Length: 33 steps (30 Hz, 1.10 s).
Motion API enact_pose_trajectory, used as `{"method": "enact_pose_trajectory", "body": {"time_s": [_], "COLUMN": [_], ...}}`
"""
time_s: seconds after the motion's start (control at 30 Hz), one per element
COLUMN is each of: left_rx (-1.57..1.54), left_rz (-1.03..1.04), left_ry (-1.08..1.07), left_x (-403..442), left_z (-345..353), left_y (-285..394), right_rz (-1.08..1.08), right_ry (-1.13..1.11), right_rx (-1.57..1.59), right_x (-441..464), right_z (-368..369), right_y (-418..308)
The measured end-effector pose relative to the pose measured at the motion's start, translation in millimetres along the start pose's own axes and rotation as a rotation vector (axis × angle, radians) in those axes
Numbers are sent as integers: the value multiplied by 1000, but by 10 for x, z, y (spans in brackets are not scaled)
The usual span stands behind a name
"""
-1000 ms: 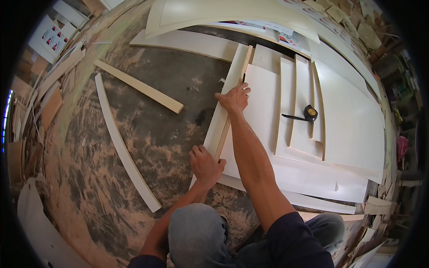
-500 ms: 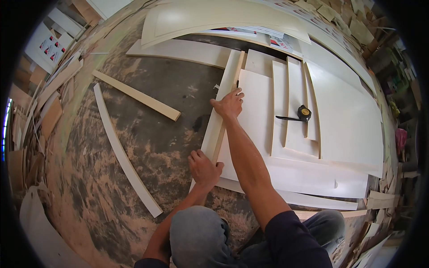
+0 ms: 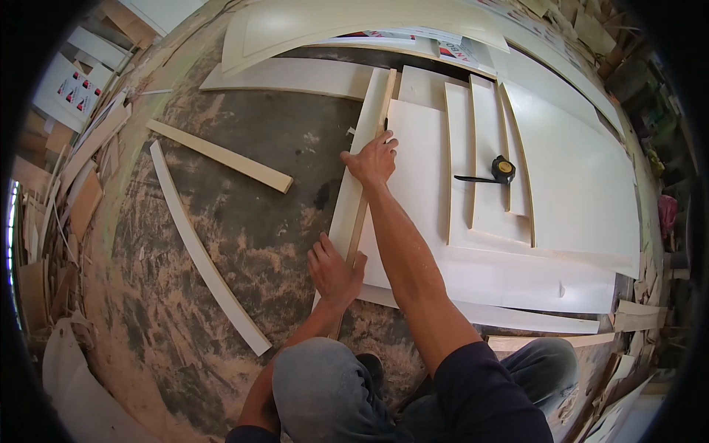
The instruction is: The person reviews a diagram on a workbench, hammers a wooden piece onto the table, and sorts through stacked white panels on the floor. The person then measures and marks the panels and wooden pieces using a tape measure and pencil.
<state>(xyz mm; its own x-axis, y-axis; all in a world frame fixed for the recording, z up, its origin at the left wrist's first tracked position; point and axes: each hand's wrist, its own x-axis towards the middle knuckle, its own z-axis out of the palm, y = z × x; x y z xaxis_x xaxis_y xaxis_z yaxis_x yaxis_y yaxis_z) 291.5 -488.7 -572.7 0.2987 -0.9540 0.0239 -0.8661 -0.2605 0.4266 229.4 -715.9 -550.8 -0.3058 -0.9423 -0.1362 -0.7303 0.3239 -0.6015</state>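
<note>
A long narrow white board [image 3: 368, 111] with a tan wooden strip [image 3: 386, 96] along its right side runs away from me. My left hand [image 3: 336, 273] is wrapped over its near part, thumb on the right side and fingers on the left. Farther up, my right hand [image 3: 373, 161] straddles the board, thumb at the left edge and fingers curled at the right. A slim dark pen [image 3: 385, 124] sticks out past the right fingertips; its lower part is hidden. Right of my hands, a black and yellow tape measure [image 3: 504, 170] rests on white panels [image 3: 583, 184].
On the dusty floor [image 3: 251, 133] to the left lie a tan wooden batten [image 3: 221, 157] and a curved-looking white strip [image 3: 207, 255]. A large cream panel [image 3: 354, 22] lies at the far side. Offcuts [image 3: 85, 199] are heaped along the left edge.
The whole view has shifted slightly. Both hands keep their places on the board, with the left fingers a little more stretched along it.
</note>
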Motion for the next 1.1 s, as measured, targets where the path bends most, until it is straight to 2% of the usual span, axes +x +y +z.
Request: {"method": "enact_pose_trajectory", "body": {"time_s": [0.5, 0.57, 0.67, 0.8, 0.87, 0.97, 1.1], "left_rx": [33, 32, 30, 31, -3, -67, -128], "left_rz": [-1, -16, 26, 11, -4, -32, -38], "left_ry": [18, -38, 2, 6, -55, -155, -182], "left_x": [41, 49, 39, 48, 90, 164, 283], "left_z": [43, 4, -38, 26, 41, -9, -119], "left_y": [-10, -5, 6, -48, -113, -170, -174], "right_rz": [10, 75, 175, 182, 262, 240, 135], "right_ry": [115, 123, 187, -42, -256, -374, -318], "right_rx": [158, 248, 391, 518, 495, 567, 514], "right_x": [28, 72, -163, -711, -1087, -1390, -1516], "right_z": [60, 116, 41, -55, -282, -262, -275], "right_y": [69, 134, 304, 846, 941, 1002, 917]}}
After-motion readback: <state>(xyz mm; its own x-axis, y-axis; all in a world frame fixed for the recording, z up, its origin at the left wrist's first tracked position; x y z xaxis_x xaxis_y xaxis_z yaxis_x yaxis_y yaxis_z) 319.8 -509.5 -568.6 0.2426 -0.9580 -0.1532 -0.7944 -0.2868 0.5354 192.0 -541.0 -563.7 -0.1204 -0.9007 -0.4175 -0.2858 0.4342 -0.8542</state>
